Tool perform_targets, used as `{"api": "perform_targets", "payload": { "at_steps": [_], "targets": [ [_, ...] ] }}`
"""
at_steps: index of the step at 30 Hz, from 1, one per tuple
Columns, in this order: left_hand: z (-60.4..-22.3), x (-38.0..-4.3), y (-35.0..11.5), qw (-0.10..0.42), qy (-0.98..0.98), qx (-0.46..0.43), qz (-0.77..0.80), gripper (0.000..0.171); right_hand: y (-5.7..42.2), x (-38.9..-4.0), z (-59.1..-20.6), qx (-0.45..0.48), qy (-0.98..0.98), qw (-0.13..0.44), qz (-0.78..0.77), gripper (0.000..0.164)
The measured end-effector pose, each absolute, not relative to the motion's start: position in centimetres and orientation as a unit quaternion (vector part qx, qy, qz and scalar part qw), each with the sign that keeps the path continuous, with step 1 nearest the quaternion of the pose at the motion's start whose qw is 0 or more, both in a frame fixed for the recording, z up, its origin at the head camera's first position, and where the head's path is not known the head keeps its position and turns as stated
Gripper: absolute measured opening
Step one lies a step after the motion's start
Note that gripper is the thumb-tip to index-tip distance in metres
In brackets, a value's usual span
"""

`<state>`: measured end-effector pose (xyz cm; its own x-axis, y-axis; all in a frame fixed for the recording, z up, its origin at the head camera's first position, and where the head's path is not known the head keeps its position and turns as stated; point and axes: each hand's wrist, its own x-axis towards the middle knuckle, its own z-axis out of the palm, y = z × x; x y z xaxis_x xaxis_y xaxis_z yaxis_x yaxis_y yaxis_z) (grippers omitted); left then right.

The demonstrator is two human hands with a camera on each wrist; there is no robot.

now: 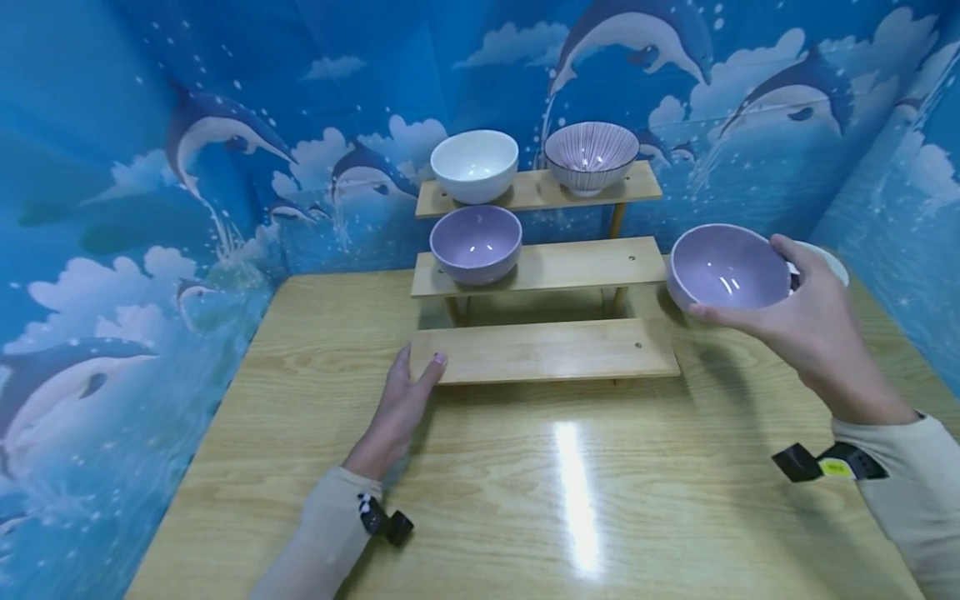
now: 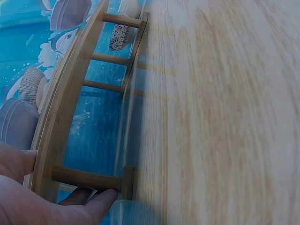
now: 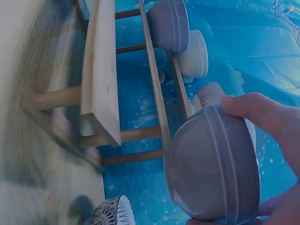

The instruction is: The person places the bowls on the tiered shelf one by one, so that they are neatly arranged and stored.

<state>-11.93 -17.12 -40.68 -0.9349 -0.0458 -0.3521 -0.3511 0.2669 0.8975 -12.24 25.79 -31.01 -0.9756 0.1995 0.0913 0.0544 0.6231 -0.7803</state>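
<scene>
My right hand (image 1: pixel 817 333) holds a purple bowl (image 1: pixel 723 271) by its rim, at the right of the three-tier wooden rack. The bowl is tilted with its inside toward the head camera; its outer side (image 3: pixel 211 164) shows in the right wrist view. At the left end of the rack's lowest board (image 1: pixel 547 354), my left hand (image 1: pixel 393 400) grips it, thumb over the board and fingers beside the front leg (image 2: pixel 86 178). Another purple bowl (image 1: pixel 476 246) stands at the left of the middle tier. On the top tier are a white bowl (image 1: pixel 474 167) and a striped bowl (image 1: pixel 591 158).
A white bowl (image 1: pixel 831 262) stands behind the right hand, mostly hidden; in the right wrist view a black-patterned bowl (image 3: pixel 112 212) shows near the rack's end. The wooden table (image 1: pixel 480 483) reaches to a blue dolphin-print backdrop (image 1: pixel 360 100) at the back and sides.
</scene>
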Motion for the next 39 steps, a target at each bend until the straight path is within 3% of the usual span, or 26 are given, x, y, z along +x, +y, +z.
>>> {"api": "perform_targets", "payload": {
  "at_steps": [39],
  "targets": [
    [-40.8,-12.0,-17.2,0.123,0.786,-0.125,0.593,0.100,18.4,-16.7,-29.1,0.002,-0.896,0.050,0.442,0.131]
  ]
}}
